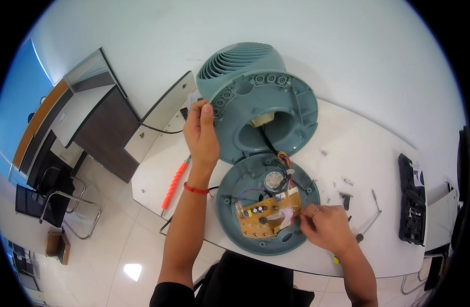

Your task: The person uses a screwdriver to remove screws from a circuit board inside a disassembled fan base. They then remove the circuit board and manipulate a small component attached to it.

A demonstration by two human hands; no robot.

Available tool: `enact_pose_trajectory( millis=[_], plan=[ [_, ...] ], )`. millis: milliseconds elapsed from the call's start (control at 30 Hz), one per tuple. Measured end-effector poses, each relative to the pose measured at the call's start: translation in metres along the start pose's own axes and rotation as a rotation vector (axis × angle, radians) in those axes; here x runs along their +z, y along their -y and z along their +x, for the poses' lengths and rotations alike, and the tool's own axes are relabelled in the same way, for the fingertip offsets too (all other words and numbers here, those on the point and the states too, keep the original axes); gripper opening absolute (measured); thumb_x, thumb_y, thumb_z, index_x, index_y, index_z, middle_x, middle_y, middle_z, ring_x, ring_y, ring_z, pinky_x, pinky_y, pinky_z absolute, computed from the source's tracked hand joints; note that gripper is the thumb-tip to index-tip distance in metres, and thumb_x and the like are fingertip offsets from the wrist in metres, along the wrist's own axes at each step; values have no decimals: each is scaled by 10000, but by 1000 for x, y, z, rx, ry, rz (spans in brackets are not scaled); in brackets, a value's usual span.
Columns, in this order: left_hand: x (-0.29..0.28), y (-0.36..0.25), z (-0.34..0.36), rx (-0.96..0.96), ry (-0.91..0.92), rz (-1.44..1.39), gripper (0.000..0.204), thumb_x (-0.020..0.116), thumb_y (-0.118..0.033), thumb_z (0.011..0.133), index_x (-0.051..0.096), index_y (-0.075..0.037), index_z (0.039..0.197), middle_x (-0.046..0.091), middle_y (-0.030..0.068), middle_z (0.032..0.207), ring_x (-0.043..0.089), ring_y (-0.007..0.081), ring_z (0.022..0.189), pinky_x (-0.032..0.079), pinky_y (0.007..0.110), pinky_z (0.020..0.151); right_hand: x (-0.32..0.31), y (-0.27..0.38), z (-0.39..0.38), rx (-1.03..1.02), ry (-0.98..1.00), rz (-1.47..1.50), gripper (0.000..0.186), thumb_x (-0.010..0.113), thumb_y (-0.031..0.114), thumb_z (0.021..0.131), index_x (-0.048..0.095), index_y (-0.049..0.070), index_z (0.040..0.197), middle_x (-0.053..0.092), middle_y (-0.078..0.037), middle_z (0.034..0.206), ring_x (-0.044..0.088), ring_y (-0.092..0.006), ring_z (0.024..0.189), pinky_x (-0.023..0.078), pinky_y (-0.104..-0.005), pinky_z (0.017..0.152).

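Circuit board (253, 222) is lying in the near half of the round grey-green base (225, 204), component side up. Risk, as judged: should the left grip be slackening, the fan body (235, 123) could be dropped onto the board; should that body be tipped farther back, the wire bundle (284, 159) could be strained and a connector pulled loose. Orientation: the board's long axis is running roughly left to right, its right end slanting a little away from the person and pointing toward the right hand (327, 225). There, thumb and fingertips are being bunched together at the base's right side; whether a board edge or a small part is being pinched cannot be told. The wire bundle is being led past a round labelled component (274, 180) into the fan body's opening. Behind the base, the fan body is being held tipped up, underside toward the person, by the left hand (202, 138), its rim being clasped between thumb and curled fingers. Farther out, on the white table (368, 138), an orange-handled screwdriver (174, 187) is lying at left, small loose parts (346, 200) and a black tool case (412, 204) at right
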State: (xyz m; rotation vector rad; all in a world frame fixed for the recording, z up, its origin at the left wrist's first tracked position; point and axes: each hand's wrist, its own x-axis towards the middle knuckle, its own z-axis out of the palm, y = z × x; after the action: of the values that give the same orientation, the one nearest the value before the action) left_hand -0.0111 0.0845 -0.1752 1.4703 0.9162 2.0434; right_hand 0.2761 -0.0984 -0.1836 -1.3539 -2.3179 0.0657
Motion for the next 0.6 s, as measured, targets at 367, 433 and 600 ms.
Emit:
enact_pose_trajectory(
  millis=[367, 433, 600],
  plan=[
    [-1, 3, 0, 13, 1, -11, 296, 577, -278, 1126, 666, 4, 1126, 584, -38, 923, 448, 45, 836, 370, 214, 736, 0, 1, 1, 10, -12, 11, 99, 751, 113, 839, 659, 78, 852, 699, -69, 707, 685, -280, 582, 529, -391, 519],
    [-1, 6, 0, 13, -11, -18, 295, 582, -277, 1124, 670, 5, 1124, 590, -37, 927, 454, 46, 841, 374, 215, 739, 1, 1, 0, 30, 10, 37, 101, 748, 114, 848, 659, 72, 869, 705, -78, 714, 685, -288, 582, 529, -400, 521],
    [-2, 2, -1, 31, -5, 39, 300, 590, -282, 1121, 675, 6, 1125, 599, -32, 937, 464, 47, 853, 380, 216, 747, 1, -1, -1, 42, 32, 74, 105, 745, 113, 856, 653, 67, 878, 699, -83, 701, 679, -298, 569, 527, -409, 521]
  ],
)
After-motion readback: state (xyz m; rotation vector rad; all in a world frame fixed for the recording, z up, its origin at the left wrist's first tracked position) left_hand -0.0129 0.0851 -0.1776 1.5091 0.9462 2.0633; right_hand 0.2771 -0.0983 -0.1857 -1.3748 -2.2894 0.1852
